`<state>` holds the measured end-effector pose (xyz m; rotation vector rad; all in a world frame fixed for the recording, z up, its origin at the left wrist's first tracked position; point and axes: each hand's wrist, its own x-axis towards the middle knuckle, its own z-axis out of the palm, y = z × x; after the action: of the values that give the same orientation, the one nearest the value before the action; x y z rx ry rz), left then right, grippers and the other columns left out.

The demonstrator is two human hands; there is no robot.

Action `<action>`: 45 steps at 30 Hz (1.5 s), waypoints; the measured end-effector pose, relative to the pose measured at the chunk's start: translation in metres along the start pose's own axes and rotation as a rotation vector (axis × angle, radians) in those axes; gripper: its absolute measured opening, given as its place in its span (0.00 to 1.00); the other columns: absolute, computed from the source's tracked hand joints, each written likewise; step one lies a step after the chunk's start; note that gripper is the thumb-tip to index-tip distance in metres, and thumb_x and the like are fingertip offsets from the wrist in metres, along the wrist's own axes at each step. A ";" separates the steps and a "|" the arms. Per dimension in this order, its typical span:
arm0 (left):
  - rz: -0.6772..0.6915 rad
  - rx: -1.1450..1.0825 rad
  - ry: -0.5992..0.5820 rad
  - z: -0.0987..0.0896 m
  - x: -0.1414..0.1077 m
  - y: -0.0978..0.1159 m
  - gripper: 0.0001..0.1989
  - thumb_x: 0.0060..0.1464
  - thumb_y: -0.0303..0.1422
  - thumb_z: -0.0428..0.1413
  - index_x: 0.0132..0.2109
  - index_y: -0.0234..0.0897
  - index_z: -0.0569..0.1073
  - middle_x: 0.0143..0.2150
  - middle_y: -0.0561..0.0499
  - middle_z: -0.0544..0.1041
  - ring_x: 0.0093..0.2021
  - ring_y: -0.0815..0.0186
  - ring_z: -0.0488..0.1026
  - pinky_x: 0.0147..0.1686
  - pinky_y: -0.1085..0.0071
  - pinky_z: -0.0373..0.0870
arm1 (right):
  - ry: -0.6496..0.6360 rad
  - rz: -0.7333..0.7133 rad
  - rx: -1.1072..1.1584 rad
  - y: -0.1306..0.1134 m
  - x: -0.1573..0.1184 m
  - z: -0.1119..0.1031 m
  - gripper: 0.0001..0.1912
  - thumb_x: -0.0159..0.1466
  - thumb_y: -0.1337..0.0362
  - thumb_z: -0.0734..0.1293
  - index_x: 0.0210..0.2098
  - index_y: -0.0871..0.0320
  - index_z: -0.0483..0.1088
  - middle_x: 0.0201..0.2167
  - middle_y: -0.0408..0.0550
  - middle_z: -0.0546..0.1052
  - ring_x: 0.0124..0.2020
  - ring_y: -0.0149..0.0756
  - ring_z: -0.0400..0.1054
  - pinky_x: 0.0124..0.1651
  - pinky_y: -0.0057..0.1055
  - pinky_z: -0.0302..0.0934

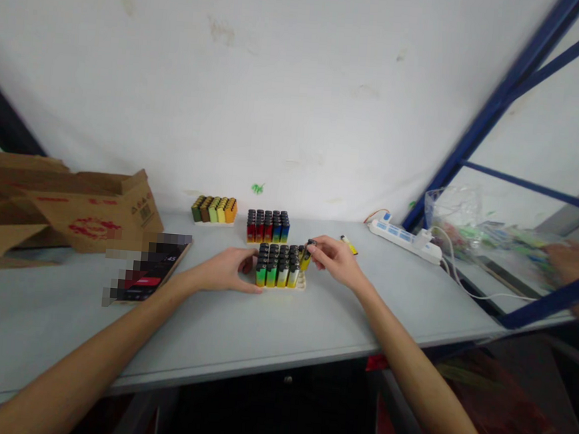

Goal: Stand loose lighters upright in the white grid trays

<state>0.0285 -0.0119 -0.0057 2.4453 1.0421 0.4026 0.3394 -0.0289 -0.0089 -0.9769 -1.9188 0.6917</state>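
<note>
A white tray (301,283) holds rows of black-topped lighters (271,274), green at the left and pale with yellow toward the right. My left hand (226,269) grips the tray's left side, its thumb along the front corner and its fingers curled behind. Between the thumb and fingers of my right hand (335,259) is a yellow lighter (305,261) with a black top, tilted over the tray's right end. A few bare slots show at that end's front corner.
Behind are red and blue lighters (267,226) and a tray of green-to-orange ones (214,210). A loose yellow lighter (350,246) lies right, near a power strip (405,241). A cardboard box (104,212) and partly pixelated dark device (152,270) are left. Another person's hands (566,262) work beyond the blue frame (482,118).
</note>
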 end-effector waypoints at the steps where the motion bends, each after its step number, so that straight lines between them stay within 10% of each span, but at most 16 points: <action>1: -0.003 0.005 0.001 0.000 0.000 0.000 0.29 0.46 0.56 0.65 0.44 0.36 0.72 0.36 0.51 0.75 0.33 0.62 0.71 0.33 0.70 0.64 | -0.012 -0.013 -0.029 0.000 -0.001 0.001 0.20 0.70 0.46 0.65 0.46 0.57 0.71 0.24 0.40 0.74 0.21 0.29 0.66 0.27 0.27 0.62; 33: -0.032 0.025 -0.012 -0.001 0.000 0.001 0.30 0.45 0.57 0.65 0.41 0.37 0.71 0.36 0.50 0.75 0.34 0.60 0.71 0.34 0.69 0.64 | -0.193 0.028 -0.047 0.000 -0.003 -0.011 0.18 0.69 0.48 0.67 0.42 0.57 0.70 0.28 0.45 0.79 0.27 0.33 0.76 0.34 0.30 0.69; 41: -0.026 -0.004 -0.007 -0.002 0.000 0.003 0.29 0.46 0.56 0.65 0.44 0.36 0.72 0.36 0.51 0.75 0.33 0.61 0.70 0.32 0.70 0.63 | -0.073 -0.003 -0.267 0.002 0.001 -0.010 0.19 0.68 0.46 0.67 0.36 0.57 0.75 0.26 0.44 0.78 0.26 0.32 0.70 0.32 0.28 0.62; 45: -0.019 -0.015 -0.005 -0.001 0.000 0.002 0.29 0.46 0.56 0.65 0.44 0.36 0.72 0.36 0.50 0.75 0.33 0.61 0.70 0.33 0.70 0.64 | 0.252 0.085 -0.520 0.029 0.003 -0.043 0.20 0.73 0.50 0.61 0.38 0.59 0.76 0.31 0.51 0.79 0.32 0.38 0.72 0.41 0.35 0.64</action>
<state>0.0289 -0.0127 -0.0036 2.4201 1.0560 0.3965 0.3859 -0.0063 -0.0089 -1.3966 -1.8710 0.0948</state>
